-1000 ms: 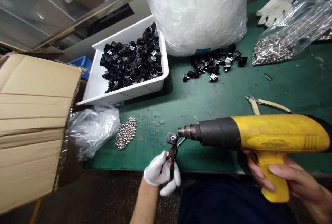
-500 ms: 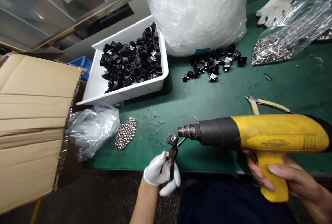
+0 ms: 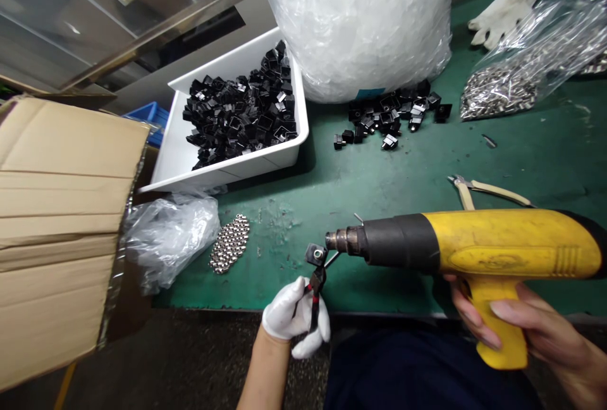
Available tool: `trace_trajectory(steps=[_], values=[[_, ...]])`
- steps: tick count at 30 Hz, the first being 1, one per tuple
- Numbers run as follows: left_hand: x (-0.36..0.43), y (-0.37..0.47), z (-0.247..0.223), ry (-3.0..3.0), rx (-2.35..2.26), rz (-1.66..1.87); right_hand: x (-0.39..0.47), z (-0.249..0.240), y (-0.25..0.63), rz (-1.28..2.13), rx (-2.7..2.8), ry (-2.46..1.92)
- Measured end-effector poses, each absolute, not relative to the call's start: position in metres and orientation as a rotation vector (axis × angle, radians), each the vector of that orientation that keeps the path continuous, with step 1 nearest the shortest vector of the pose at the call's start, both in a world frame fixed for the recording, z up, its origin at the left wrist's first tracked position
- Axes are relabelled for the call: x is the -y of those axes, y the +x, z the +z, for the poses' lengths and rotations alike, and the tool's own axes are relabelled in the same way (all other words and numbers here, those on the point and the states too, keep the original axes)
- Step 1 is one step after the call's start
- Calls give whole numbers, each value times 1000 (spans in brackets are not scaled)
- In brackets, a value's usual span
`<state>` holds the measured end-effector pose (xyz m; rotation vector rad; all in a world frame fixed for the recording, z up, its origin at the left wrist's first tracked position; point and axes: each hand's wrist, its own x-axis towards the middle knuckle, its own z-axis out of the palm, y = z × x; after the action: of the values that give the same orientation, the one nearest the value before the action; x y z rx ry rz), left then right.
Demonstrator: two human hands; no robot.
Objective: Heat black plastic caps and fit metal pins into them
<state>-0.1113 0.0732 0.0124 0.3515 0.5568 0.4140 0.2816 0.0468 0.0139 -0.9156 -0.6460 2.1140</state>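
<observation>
My left hand (image 3: 296,318), in a white glove, is closed around the handles of a pair of pliers (image 3: 317,280) near the table's front edge. At the jaws is a small black plastic part (image 3: 315,254) with a metal ring in its face. My bare right hand (image 3: 526,321) grips the handle of a yellow heat gun (image 3: 512,242), its fingers wrapped round from both sides. The gun lies level, its stepped metal nozzle (image 3: 344,242) pointing left, a small gap from the black part. A thin metal rod (image 3: 333,259) shows between the pliers and the nozzle.
A white bin (image 3: 227,173) full of black parts stands at the back left, beside a large plastic bag (image 3: 365,24). More black parts (image 3: 389,112) lie loose. Cream-handled cutters (image 3: 497,192), metal pieces (image 3: 230,244), bagged metal pieces (image 3: 502,90) and a cardboard box (image 3: 61,226) surround the work spot.
The black part at the pliers has shifted very slightly to the right, closer to the nozzle. The heat gun and both hands look the same.
</observation>
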Motion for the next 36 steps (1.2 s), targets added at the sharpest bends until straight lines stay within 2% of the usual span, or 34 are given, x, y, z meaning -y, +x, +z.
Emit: trace_trajectory(steps=[26, 31, 36], values=[[-71, -115, 7, 339, -578, 413, -48, 11, 283, 2129, 652, -881], [-78, -97, 25, 378, -723, 608, -45, 10, 282, 2115, 634, -865], [-84, -63, 49, 603, -1238, 935, -45, 7, 281, 2115, 622, -821]])
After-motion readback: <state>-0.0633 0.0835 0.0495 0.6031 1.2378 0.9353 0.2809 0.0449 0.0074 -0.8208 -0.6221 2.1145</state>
